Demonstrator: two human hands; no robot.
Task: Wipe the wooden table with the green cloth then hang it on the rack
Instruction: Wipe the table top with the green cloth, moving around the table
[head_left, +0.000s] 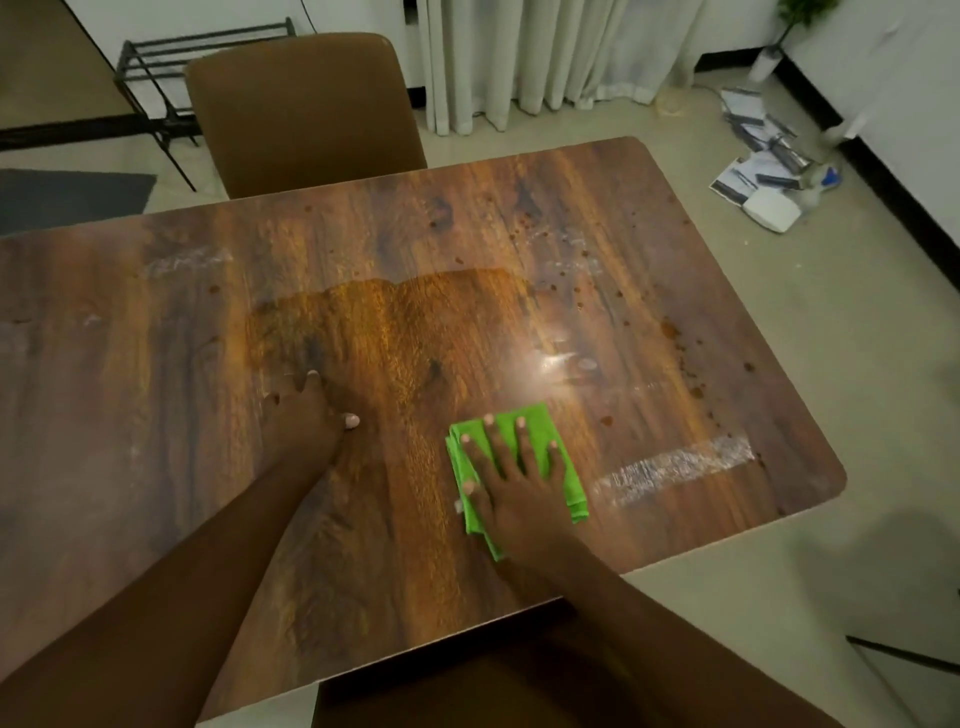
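Note:
The folded green cloth (540, 431) lies flat on the wooden table (156, 332), right of centre and near the front edge. My right hand (511, 467) presses down on it with fingers spread. My left hand (306, 421) rests flat on the bare wood to the left, holding nothing. A wet, darker patch covers the table's middle. Small dark drops and whitish streaks mark the right part of the table. A black metal rack (156, 67) stands on the floor at the back left.
A brown chair (301, 114) is pushed up to the table's far side. White curtains (545, 52) hang behind. Papers and small items (769, 166) lie scattered on the floor at the right. A dark mat (62, 197) lies at the left.

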